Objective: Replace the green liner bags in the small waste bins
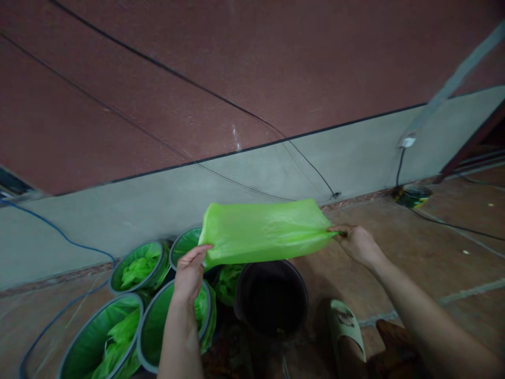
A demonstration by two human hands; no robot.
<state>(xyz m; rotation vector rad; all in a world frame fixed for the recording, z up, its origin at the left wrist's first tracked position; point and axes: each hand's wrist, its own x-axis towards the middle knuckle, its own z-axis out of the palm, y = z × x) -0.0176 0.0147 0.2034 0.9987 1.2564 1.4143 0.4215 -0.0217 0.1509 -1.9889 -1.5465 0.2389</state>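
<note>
Green thin plastic fills the middle of my head view: a bag stretched taut between both hands, its lower edge overlapping the far rim of a dark bucket. My left hand pinches one end; my right hand is clamped on the bunched other end. Pulling too hard could tear the film where it gathers — and a weak left pinch might let that end slip away. To the left, grey-rimmed buckets with green liners crowd together. Below is dull brown tiled floor, dimly lit; beyond, a wall, reddish above and pale below, trailing black cable.
</note>
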